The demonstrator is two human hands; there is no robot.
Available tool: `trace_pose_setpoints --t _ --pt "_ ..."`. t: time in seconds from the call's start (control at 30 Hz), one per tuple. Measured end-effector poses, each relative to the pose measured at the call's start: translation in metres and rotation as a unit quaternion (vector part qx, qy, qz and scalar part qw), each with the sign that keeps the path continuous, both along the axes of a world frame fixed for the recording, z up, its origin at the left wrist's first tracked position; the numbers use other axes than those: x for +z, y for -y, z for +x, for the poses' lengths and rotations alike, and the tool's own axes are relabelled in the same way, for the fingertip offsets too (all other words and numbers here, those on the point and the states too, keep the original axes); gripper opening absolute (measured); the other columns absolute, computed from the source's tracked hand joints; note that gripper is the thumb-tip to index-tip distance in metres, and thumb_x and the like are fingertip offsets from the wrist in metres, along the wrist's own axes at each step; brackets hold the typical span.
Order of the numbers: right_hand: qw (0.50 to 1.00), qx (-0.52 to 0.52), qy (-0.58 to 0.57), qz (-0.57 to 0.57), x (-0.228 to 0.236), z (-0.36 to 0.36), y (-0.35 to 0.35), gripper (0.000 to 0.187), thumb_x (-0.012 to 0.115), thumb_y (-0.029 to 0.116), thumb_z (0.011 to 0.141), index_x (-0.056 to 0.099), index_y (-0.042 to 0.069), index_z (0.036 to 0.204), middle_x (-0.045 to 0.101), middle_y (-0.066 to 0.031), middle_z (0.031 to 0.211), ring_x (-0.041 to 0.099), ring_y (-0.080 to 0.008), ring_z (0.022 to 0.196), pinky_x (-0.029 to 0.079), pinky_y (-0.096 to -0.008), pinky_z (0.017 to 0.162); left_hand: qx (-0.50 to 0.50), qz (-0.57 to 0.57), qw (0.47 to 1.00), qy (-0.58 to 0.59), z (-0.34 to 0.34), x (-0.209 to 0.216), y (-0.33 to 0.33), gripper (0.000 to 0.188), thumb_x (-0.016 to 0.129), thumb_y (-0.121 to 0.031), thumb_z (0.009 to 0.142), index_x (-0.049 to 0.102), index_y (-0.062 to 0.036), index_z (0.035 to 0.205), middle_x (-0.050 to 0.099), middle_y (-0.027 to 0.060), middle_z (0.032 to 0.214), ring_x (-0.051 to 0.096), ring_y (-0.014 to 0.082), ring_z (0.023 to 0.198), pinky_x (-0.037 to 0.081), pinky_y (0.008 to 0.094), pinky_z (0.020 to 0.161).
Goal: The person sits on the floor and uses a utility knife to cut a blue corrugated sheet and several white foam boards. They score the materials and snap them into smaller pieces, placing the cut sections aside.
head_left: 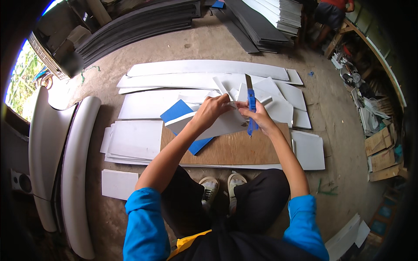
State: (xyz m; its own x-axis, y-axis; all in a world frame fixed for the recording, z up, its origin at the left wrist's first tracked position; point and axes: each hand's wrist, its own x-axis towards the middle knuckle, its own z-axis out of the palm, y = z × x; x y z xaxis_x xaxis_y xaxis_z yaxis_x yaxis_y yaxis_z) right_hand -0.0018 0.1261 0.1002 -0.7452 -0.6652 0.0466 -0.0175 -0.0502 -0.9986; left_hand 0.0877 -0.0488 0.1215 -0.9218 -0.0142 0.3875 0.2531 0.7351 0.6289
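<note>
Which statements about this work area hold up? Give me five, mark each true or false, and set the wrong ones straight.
1. The right hand holds a blue utility knife. True.
2. The knife's blade is drawn fully into the handle. False: it sticks out at the upper end.
3. The left hand is empty. False: it holds a white sheet.
4. A blue sheet lies partly over the brown wooden board. True.
5. The person's sleeves are red. False: they are bright blue.
</note>
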Motion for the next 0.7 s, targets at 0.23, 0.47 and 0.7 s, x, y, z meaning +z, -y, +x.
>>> trace_pose_setpoints --t 0.23,0.47,0.7 --pt "0.953 -0.166 -0.250 0.041 -0.008 0.003 0.022 0.032 0.067 0.008 0.072 0.045 0.001 0.094 0.064 -0.0113 0.080 0.062 -0.0242 0.069 0.048 -0.0341 0.065 0.138 0.072 0.981 -0.119 -0.012 -0.023 0.019 0.029 0.068 -0.021 0.074 0.059 -0.0035 0.095 0.059 0.0112 0.090 0.058 0.0253 0.085 0.046 0.0359 0.072" --pt "0.962 -0.241 -0.017 -0.132 0.017 -0.007 -0.006 0.032 0.069 0.004 0.071 0.043 0.009 0.088 0.050 -0.0003 0.080 0.051 -0.0094 0.072 0.040 -0.0231 0.067 0.496 0.174 0.850 -0.026 0.005 -0.064 0.097 0.076 0.045 -0.061 0.080 0.034 -0.0010 0.127 0.031 0.0254 0.125 0.025 0.0374 0.119 0.021 0.0484 0.099" --pt "0.925 -0.314 0.099 -0.190 0.030 0.007 -0.010 0.034 0.066 0.001 0.074 0.039 0.008 0.093 0.047 -0.0008 0.082 0.048 -0.0102 0.076 0.039 -0.0246 0.070 0.495 0.302 0.806 0.120 -0.001 -0.044 0.069 0.103 0.045 -0.075 0.068 0.005 -0.0100 0.138 0.001 0.0221 0.140 -0.007 0.0361 0.132 -0.005 0.0635 0.098"
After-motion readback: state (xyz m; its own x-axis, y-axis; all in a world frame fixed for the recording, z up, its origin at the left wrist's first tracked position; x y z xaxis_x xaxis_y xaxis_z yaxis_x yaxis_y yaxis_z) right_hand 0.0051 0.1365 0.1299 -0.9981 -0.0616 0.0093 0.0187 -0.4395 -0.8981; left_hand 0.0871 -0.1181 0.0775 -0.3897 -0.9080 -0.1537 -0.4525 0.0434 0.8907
